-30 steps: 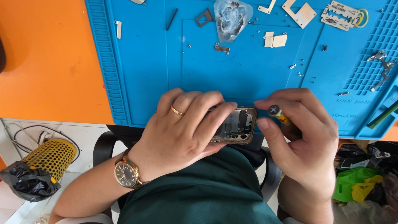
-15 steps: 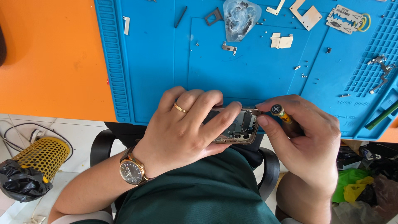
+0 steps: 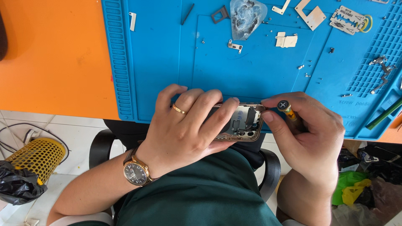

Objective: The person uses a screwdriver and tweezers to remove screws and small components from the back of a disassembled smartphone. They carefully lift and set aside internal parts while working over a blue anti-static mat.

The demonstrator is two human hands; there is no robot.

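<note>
Blue mat (image 3: 159, 62) has slid down-frame; our left hand (image 3: 188, 125) still clasps the phone (image 3: 245, 123), right hand (image 3: 310, 134) pinching the screwdriver (image 3: 287, 109).

The left hand (image 3: 186, 129) lies palm down, fingers (image 3: 217, 106) curled forward and spread, thumb tucked under at the near side. Its wrist bends slightly, the forearm running down and left toward the body. The right hand (image 3: 312, 138) is closed in a loose fist, thumb (image 3: 278, 127) and forefinger pinched together at the tip, pointing left toward the left fingertips. Its forearm drops straight down.
</note>
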